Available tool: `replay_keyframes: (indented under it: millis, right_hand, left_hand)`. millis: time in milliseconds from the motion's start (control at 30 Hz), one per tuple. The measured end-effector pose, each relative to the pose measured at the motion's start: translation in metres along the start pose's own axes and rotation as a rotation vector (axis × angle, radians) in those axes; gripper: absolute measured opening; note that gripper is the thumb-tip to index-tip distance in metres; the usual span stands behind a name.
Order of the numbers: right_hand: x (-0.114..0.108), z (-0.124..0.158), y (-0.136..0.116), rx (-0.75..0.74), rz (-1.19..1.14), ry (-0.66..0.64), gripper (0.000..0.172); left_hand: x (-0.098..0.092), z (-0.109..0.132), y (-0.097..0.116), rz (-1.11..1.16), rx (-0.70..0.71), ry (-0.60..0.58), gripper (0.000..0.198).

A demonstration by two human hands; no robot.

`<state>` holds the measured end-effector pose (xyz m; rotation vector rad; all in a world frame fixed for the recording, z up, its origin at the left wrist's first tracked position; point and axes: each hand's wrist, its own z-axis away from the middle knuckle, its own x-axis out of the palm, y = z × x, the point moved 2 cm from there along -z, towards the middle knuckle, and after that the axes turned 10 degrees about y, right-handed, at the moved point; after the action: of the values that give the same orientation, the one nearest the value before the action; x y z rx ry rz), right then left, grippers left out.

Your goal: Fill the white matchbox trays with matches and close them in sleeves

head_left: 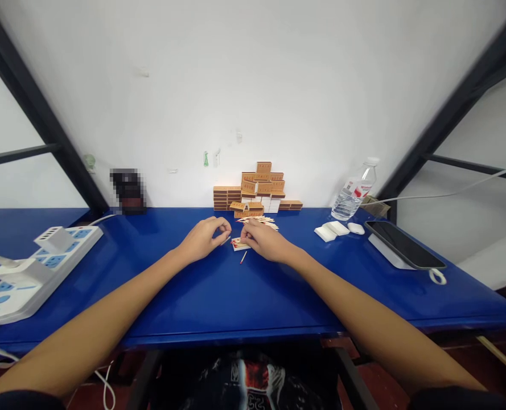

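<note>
Beside the matchbox tray [235,247], seemingly for control, the left hand [205,237] pinches a match [226,241], the right hand [267,240] gripping unclearly.

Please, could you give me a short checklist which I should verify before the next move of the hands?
1. Tray flat on the blue table: ok.
2. Right hand at the tray: ok.
3. Left hand gripping firmly: cannot tell; the fingertips are too small to judge.
4. No stray match near the tray: not ok; one loose match lies in front.
5. Matchbox stack standing: ok.
</note>
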<state>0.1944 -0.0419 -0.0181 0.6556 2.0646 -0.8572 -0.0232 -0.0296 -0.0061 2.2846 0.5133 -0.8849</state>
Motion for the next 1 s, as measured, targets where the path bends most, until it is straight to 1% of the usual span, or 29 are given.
replay_keyframes:
  millis: [100,233,333,400,467,600,700,833,1000]
  right_hand:
    - [-0.004,0.000,-0.001,-0.048,-0.022,0.015,0.005]
    - [-0.005,0.002,-0.003,-0.086,-0.079,0.000,0.005]
    - [-0.001,0.001,-0.003,-0.077,-0.087,-0.018,0.007]
    - [0.001,0.000,-0.003,-0.060,-0.072,-0.026,0.007]
    - [0.003,-0.001,-0.002,-0.045,-0.048,-0.034,0.006]
    - [0.003,-0.001,-0.003,-0.038,-0.013,-0.059,0.009]
    - [-0.001,-0.001,-0.004,-0.033,-0.003,-0.064,0.009]
    - [-0.007,0.000,-0.006,-0.019,0.015,-0.055,0.008]
    - [-0.011,0.001,-0.007,-0.050,0.031,-0.096,0.009]
  left_hand:
    - [0.002,0.001,-0.001,0.000,0.002,-0.019,0.012]
    - [0.000,0.001,0.003,-0.071,0.066,-0.025,0.017]
    - [-0.003,0.001,0.007,-0.098,0.129,-0.052,0.017]
    - [-0.003,0.002,0.010,-0.104,0.162,-0.096,0.017]
    - [0.000,0.004,0.012,-0.110,0.179,-0.138,0.023]
    - [0.005,0.007,0.013,-0.131,0.178,-0.168,0.034]
    - [0.009,0.007,0.012,-0.135,0.186,-0.186,0.031]
    - [0.010,0.008,0.010,-0.110,0.163,-0.169,0.026]
    - [0.011,0.007,0.009,-0.095,0.151,-0.161,0.021]
